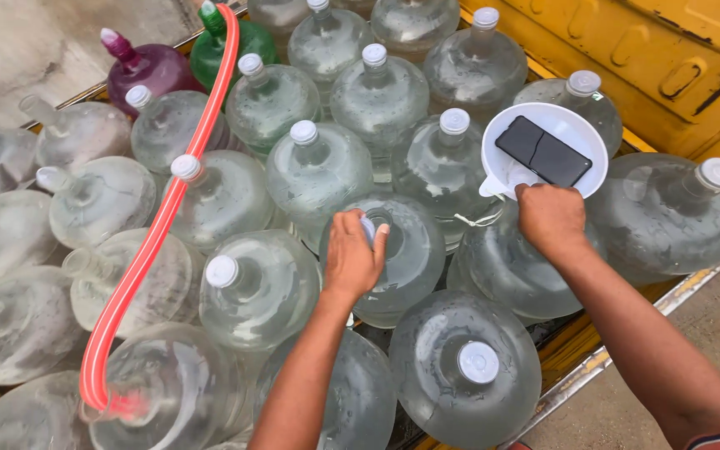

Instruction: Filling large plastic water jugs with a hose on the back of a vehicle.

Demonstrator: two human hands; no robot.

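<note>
Yellow truck bed (668,58) packed with clear water jugs (260,287), most capped white. Red hose (152,242) runs across jugs, left side. Centre jug (406,250) under left hand (352,258); fingers curled around its cap (368,229) at neck. White funnel (543,150), just right of that jug, holds black phone (543,150). Right hand (552,218) closed on funnel's near rim.

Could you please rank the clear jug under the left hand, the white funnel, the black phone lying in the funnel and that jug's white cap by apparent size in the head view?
1. Clear jug
2. White funnel
3. Black phone
4. White cap, half hidden by the left hand
</note>
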